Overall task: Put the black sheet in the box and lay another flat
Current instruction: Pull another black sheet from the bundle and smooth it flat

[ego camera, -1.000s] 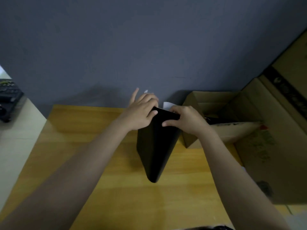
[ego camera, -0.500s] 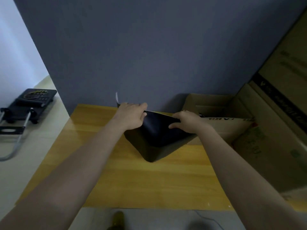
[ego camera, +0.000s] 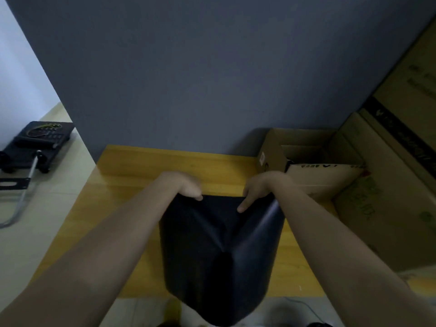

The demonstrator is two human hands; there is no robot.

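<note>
A black sheet [ego camera: 219,253] hangs from both of my hands above the wooden table [ego camera: 146,175], creased down its middle, its lower end past the table's near edge. My left hand [ego camera: 186,186] grips the sheet's top left corner. My right hand [ego camera: 257,191] grips the top right corner, thumb on the sheet's face. An open cardboard box [ego camera: 304,147] stands at the table's back right, just right of my right hand. What lies inside the box is mostly hidden.
Large cardboard boxes [ego camera: 389,197] are stacked at the right, against the table. A grey wall [ego camera: 200,67] rises right behind the table. On the floor at the left lies a black device [ego camera: 37,138] with a metal handle.
The sheet has come toward me and now hangs lower and longer, past the table's near edge. Both hands have moved nearer and farther apart, still on the top corners.
</note>
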